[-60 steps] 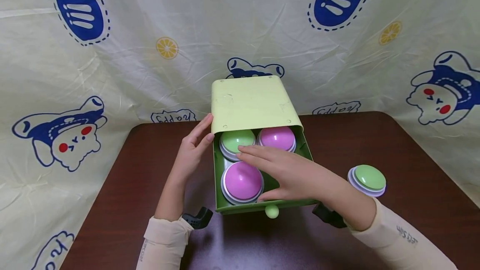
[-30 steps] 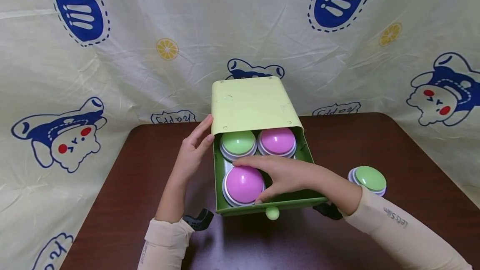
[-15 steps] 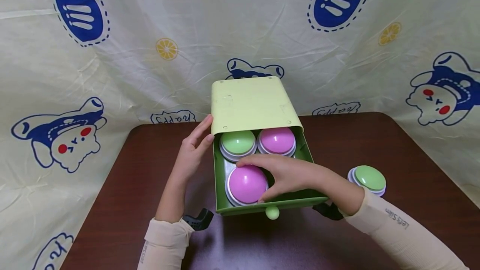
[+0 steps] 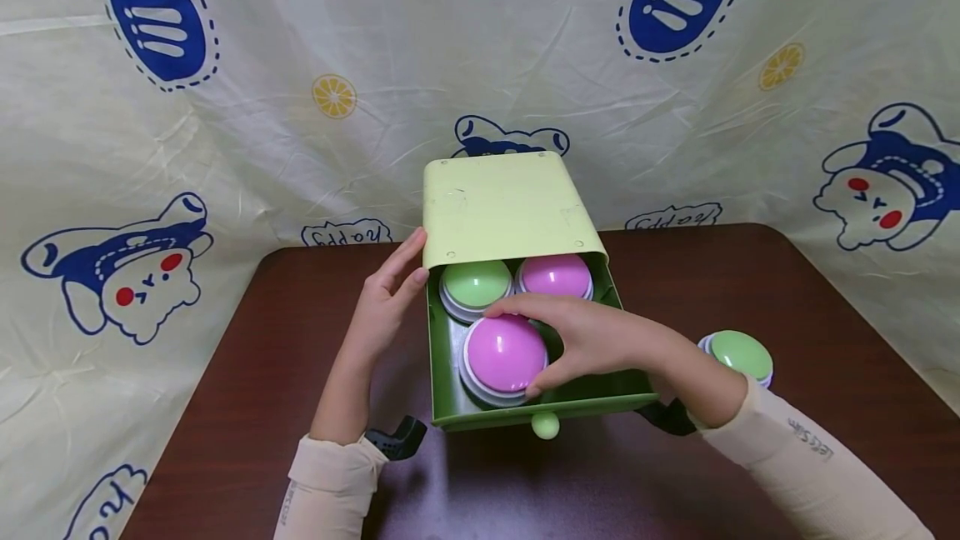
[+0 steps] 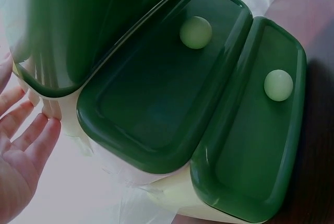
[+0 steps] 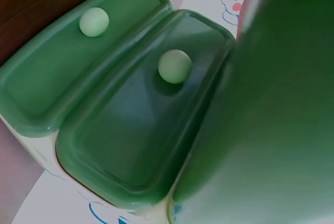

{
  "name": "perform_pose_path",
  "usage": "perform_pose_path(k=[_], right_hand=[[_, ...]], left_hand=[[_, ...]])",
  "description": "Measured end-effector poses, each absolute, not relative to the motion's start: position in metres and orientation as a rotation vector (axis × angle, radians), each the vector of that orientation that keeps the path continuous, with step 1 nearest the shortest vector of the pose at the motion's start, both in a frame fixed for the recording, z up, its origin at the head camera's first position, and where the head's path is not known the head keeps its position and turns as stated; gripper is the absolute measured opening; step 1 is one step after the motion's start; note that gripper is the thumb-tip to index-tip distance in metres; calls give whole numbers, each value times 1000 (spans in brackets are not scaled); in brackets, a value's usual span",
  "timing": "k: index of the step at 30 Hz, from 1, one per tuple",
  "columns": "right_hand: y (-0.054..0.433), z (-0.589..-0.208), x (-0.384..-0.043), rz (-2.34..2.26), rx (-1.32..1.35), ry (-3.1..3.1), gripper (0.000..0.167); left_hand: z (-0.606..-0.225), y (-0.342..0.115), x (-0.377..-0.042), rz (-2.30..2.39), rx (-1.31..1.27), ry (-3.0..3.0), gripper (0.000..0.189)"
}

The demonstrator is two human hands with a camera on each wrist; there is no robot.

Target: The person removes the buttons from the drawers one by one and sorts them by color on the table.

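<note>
The left hand (image 4: 384, 307) lies with fingers extended and thumb apart against the left side of the cabinet (image 4: 510, 202); it grips nothing. If this support is withdrawn, the cabinet may skid or tip forward, since its loaded top drawer (image 4: 487, 417) projects well out. The two lower drawers appear closed in both wrist views.

At the drawer's rear left sits a green button (image 4: 476, 283). The right hand's foremost fingertip is just beside its rim; contact cannot be confirmed. A careless sweep could knock it askew.

The front pink button (image 4: 506, 354) is inside the drawer, somewhat left of centre, behind the front wall. Whether its base rests on the drawer floor cannot be told. The likely fault is slippage: the dome looks smooth, and too light a pinch could drop it. If moved forward too low, its base may catch the front wall.

The rear pink button (image 4: 557, 273) is partly covered by the right hand (image 4: 581, 336), which pinches the front pink button between fingers at the far edge and thumb at the near edge. Lifting the knuckles carelessly could jar it.

On the table at far right, a green button (image 4: 740, 355) is partly hidden by the right forearm. An outward elbow swing could displace it.
</note>
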State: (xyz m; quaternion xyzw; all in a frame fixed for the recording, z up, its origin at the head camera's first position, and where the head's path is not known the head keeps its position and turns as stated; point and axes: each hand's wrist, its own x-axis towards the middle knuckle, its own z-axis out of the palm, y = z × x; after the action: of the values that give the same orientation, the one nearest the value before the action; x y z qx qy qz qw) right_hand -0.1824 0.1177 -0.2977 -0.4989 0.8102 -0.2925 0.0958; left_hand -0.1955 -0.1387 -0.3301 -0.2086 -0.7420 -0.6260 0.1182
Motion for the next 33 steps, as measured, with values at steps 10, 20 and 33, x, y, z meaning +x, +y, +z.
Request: perform_pose_path(k=[10, 20, 33], right_hand=[[127, -286, -179, -938, -1462, 2433, 76], [135, -278, -176, -1039, -1485, 2441, 72], [145, -274, -172, -1053, -1537, 2518, 71]], left_hand=[[-329, -138, -195, -1827, -613, -2172, 45], [-329, -138, -194, -1838, -622, -2162, 44], [-329, -138, -195, -1845, -609, -2167, 45]])
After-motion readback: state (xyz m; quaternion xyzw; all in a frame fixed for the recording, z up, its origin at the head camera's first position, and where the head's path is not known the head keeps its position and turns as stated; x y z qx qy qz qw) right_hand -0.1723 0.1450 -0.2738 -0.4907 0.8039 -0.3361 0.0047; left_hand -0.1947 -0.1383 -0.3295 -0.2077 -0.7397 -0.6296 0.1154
